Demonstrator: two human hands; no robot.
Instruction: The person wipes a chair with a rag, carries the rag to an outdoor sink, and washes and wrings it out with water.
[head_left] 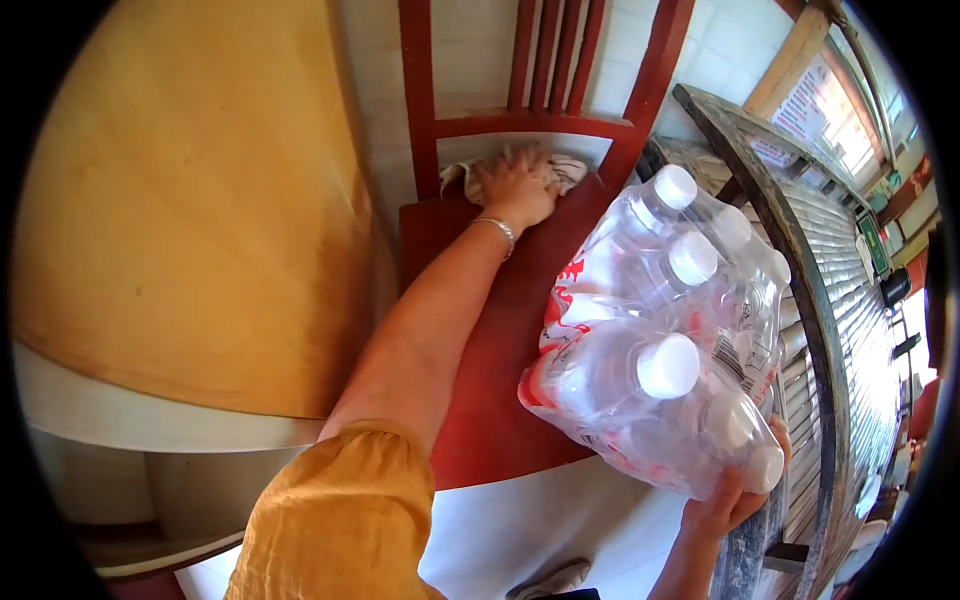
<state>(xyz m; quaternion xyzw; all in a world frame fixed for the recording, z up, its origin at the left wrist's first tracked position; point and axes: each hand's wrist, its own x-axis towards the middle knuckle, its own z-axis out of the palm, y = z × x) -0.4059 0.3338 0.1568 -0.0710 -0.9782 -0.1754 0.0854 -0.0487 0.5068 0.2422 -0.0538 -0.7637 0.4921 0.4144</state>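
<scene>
My left hand (520,187) presses a crumpled, pale striped cloth (568,175) against the rear of a red wooden chair seat (490,400), its fingers curled over the fabric. A bracelet circles that wrist. At the lower right, my right hand (733,500) grips the near corner of a shrink-wrapped pack of clear plastic bottles (640,370). The bottles have white caps, and the wrap carries red print and a barcode. Tilted, the pack covers the right part of the seat; whether it rests there or is held above it I cannot tell.
To the left is a yellowish wooden tabletop (190,220) with a pale edge and a shelf space below. The chair's slatted back (535,125) stands against a white tiled wall. On the right is a dark-framed slatted bamboo bench (815,290). A shoe (560,580) shows on the floor.
</scene>
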